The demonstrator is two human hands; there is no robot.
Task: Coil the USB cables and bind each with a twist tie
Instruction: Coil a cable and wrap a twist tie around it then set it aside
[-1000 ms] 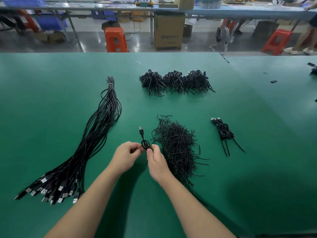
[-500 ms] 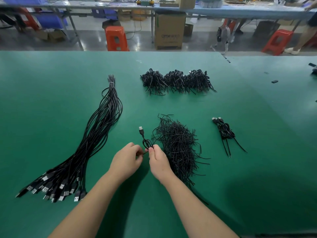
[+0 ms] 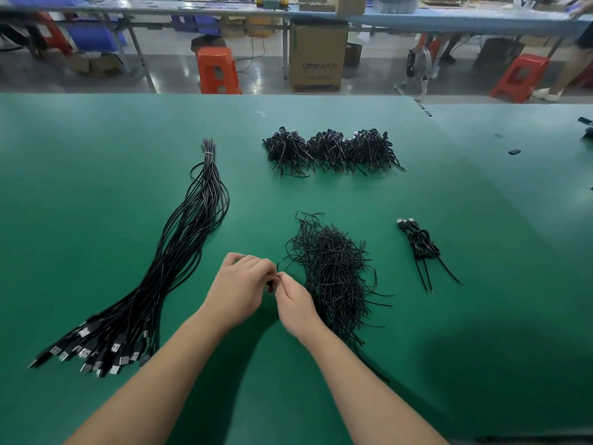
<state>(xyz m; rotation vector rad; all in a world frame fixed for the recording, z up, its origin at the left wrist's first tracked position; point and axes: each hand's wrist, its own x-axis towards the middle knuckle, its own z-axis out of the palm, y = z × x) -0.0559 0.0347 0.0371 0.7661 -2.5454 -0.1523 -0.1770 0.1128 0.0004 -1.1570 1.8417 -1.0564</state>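
Head view: left hand [image 3: 239, 292] now closes over the coiled cable [image 3: 271, 285], hiding its plug; right hand [image 3: 293, 300] pinches beside it, tie pile [image 3: 333, 277] just right, so binding seems underway.

This is a factory assembly floor, a hand-work line for cable goods. The wide tabletop [image 3: 96, 187] is covered in green matting and carries stock in bulk: a long sheaf of uncoiled USB cables [image 3: 179, 252] tied at its far end, a loose heap of black twist ties [image 3: 333, 271], a row of finished coiled bundles [image 3: 330, 150], and a few more bound cables [image 3: 420, 245] set apart to the right. Beyond the tabletop runs a polished grey concrete floor [image 3: 160, 72] with orange plastic stools [image 3: 216, 70], a printed cardboard carton [image 3: 317, 56], blue storage bins [image 3: 93, 36], and another long metal-legged workbench [image 3: 449, 19] laden with parts.
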